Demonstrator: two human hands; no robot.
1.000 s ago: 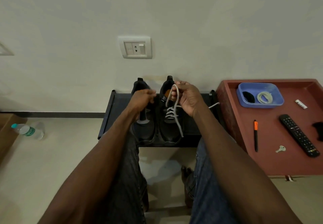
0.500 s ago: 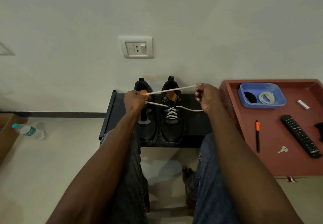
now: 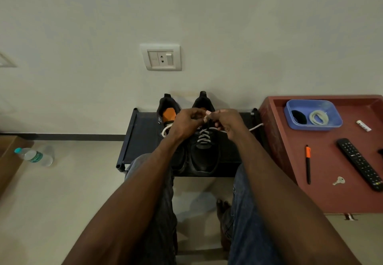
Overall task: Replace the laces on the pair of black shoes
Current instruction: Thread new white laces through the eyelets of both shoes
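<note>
Two black shoes (image 3: 204,153) side by side on a low dark rack (image 3: 143,138) against the far wall, toes near. White lace (image 3: 204,137) criss-crossed through the right shoe's eyelets. Left hand (image 3: 184,123) and right hand (image 3: 229,123) close together above that shoe's tongue, fingers curled and pinching the lace ends; loose lengths trailing out left and right. On the red table (image 3: 323,198) to the right: blue tray (image 3: 335,122), pen (image 3: 308,164), key (image 3: 339,181), remote (image 3: 360,164). Water bottle (image 3: 34,156) lying on the floor, far left.
</note>
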